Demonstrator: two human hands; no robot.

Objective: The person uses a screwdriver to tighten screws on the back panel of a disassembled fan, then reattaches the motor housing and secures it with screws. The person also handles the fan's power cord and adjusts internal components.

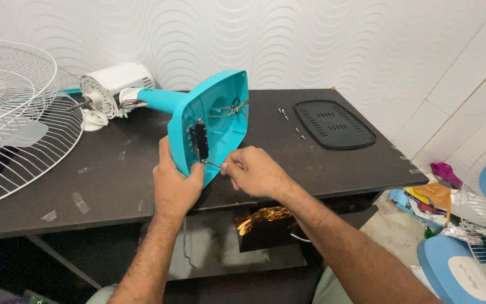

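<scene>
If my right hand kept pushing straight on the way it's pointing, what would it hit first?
Probably the black switch block inside the turquoise fan base: the right hand points a thin screwdriver at its lower end, though depth is unclear.

White wall (pixel 322 39) behind, embossed with wavy relief pattern; right wall (pixel 468 95) plain white with thin diagonal seams. Dark matte bench (pixel 113 191) spans frame, tape scraps on surface, lower shelf (pixel 226 253) beneath. Pale floor (pixel 389 225) at right, littered with coloured paper and foil scraps (pixel 434 194). Light even, diffuse; soft shadows only.
</scene>
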